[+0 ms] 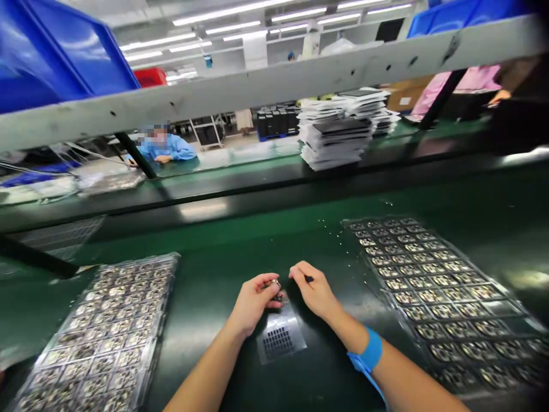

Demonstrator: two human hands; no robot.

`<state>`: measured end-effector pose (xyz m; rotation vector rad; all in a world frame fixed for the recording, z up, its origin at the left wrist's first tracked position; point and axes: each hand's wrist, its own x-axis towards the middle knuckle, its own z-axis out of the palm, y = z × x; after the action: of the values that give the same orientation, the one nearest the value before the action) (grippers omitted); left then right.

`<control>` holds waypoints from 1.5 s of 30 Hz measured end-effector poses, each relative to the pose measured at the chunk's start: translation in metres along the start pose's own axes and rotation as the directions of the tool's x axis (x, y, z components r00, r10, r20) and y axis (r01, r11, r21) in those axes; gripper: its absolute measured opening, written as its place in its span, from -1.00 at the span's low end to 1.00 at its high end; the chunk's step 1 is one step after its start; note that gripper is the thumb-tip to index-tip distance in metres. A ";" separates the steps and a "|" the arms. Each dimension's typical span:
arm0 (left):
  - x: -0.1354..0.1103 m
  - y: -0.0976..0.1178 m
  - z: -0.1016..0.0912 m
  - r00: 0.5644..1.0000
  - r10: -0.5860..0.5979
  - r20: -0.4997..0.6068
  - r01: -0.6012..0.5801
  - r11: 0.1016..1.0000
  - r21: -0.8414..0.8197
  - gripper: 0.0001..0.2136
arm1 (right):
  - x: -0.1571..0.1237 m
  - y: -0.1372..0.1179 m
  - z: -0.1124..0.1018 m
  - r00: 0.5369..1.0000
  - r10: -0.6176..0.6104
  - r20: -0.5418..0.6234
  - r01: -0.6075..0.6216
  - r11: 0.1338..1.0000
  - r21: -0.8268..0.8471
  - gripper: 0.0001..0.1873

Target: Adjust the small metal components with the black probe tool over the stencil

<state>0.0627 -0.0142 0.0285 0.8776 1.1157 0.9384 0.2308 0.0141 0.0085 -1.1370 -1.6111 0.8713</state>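
My L hand (253, 303) has its fingers shut on a tiny metal part (274, 288). My R hand (315, 292) pinches a small black stick (309, 278). Both sit just past a grid sheet (279, 339), with open room btwn the left tray (98, 337) and right tray (437, 297).

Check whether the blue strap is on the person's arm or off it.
On: the blue strap wraps the right forearm just behind the right hand, closed around the arm.

Your left hand (255, 303) turned inward, fingers (269, 283) curled closed, your right hand (315, 290) just beside it, thumb and first finger pinched together, your left forearm (206, 377) and right forearm (412, 380) reaching forward, wrists slightly bent
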 end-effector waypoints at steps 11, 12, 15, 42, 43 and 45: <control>-0.011 -0.008 -0.004 0.988 -0.127 0.091 0.124 0.992 0.039 -0.72 | -0.010 -0.010 0.002 0.899 0.290 0.329 -0.391 0.868 0.305 -0.77; -0.012 -0.008 -0.004 0.987 -0.131 0.097 0.128 0.991 0.034 -0.73 | -0.010 -0.013 0.000 0.894 0.285 0.344 -0.388 0.878 0.281 -0.76; -0.012 -0.009 -0.004 0.982 -0.147 0.120 0.146 0.989 0.021 -0.72 | -0.009 -0.017 -0.004 0.890 0.262 0.375 -0.350 0.917 0.190 -0.72; -0.018 -0.005 -0.005 0.940 -0.228 0.254 0.238 0.971 -0.008 -0.77 | -0.011 -0.011 -0.006 0.938 0.002 0.348 -0.003 1.000 0.001 -0.68; -0.018 -0.005 -0.004 0.941 -0.232 0.246 0.241 0.971 -0.006 -0.76 | -0.012 -0.011 -0.005 0.937 -0.002 0.349 0.001 1.000 0.002 -0.69; -0.018 -0.004 -0.003 0.946 -0.239 0.221 0.244 0.970 0.003 -0.76 | -0.012 -0.011 -0.004 0.936 -0.008 0.352 0.008 1.000 0.001 -0.70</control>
<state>0.0578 -0.0317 0.0298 0.7834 0.9924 0.6345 0.2328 -0.0009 0.0156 -1.0128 -1.9029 1.1187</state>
